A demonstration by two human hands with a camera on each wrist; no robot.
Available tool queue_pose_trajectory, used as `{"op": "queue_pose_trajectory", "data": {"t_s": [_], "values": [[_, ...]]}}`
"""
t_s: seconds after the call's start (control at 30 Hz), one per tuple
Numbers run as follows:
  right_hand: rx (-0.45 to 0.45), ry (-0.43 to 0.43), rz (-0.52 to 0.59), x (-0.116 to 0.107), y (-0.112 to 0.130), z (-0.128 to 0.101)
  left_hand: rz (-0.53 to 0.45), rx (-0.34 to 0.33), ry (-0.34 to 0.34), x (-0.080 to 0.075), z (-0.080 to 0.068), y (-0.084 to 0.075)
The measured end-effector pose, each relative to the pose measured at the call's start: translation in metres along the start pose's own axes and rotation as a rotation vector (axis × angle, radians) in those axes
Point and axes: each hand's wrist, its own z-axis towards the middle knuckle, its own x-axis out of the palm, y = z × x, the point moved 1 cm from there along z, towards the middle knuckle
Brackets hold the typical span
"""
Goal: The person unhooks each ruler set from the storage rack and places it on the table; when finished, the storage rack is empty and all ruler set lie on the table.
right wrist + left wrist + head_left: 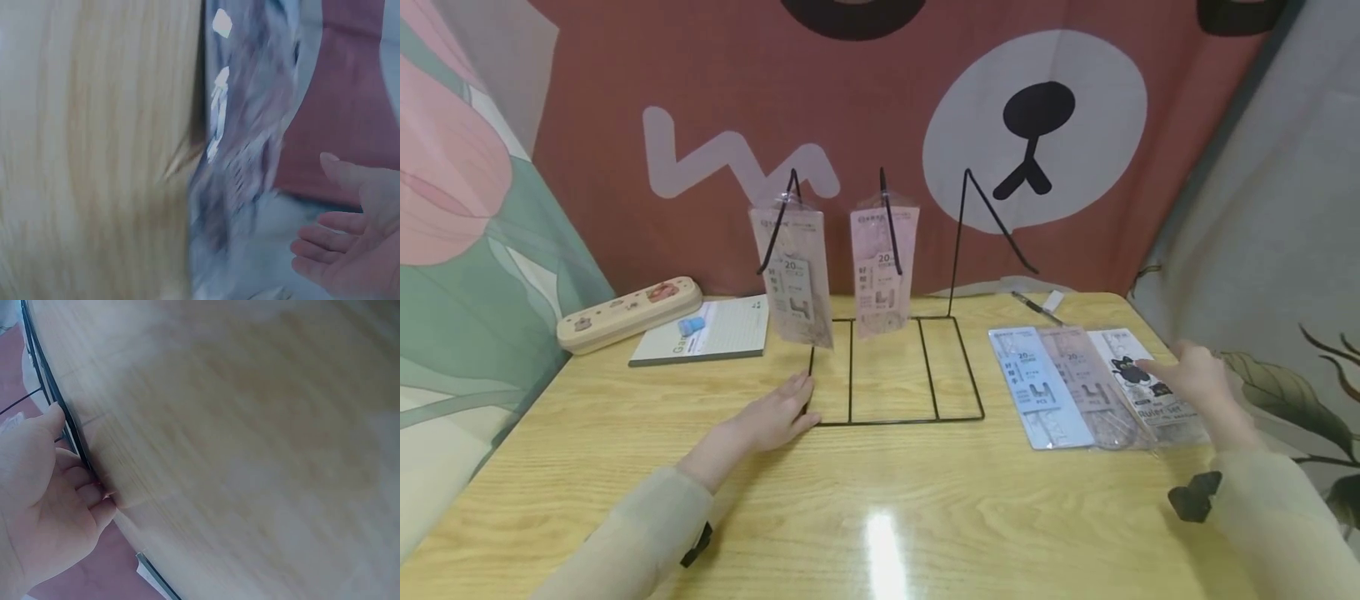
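A black wire rack (895, 423) stands on the table, with a hook post at left, middle and right. A pinkish-beige packet (793, 279) hangs from the left post and a pink packet (883, 275) from the middle one. My left hand (778, 414) holds the rack's front left corner, fingers and thumb about the wire. At right, my right hand (1202, 383) hovers beside a white ruler set packet (1150, 392) with a black cat on it, fingers spread and holding nothing. A blue packet (1037, 387) and another pink packet (1086, 387) lie next to it.
Back left, a cream pencil case (628, 315) lies partly over a notepad (726, 329), which bears a small blue item (691, 326). A pen (1036, 308) lies behind the flat packets. A printed curtain (700, 67) hangs behind the wooden table (775, 517).
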Motion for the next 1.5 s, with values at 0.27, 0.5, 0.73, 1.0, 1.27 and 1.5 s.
{"op": "queue_pose_trajectory", "data": {"t_s": [0.27, 0.5, 0.73, 1.0, 1.27, 1.5], "values": [[-0.276, 0.115, 0.076, 0.035, 0.088, -0.020, -0.002, 0.005, 0.001, -0.002, -0.001, -0.004], [-0.492, 0.280, 0.161, 0.075, 0.160, -0.049, 0.012, 0.001, 0.000, -0.001, -0.001, -0.003], [-0.517, 0.345, 0.129, 0.105, 0.186, -0.050, 0.012, -0.003, 0.010, -0.001, 0.001, -0.003], [-0.494, 0.413, 0.053, 0.121, 0.193, -0.044, 0.016, -0.012, 0.018, -0.002, 0.000, -0.002], [-0.451, 0.441, 0.064, 0.127, 0.194, -0.044, -0.015, -0.023, 0.030, -0.001, 0.001, 0.001], [-0.451, 0.451, 0.067, 0.126, 0.196, -0.043, -0.243, -0.025, -0.026, -0.020, 0.002, 0.009]]}}
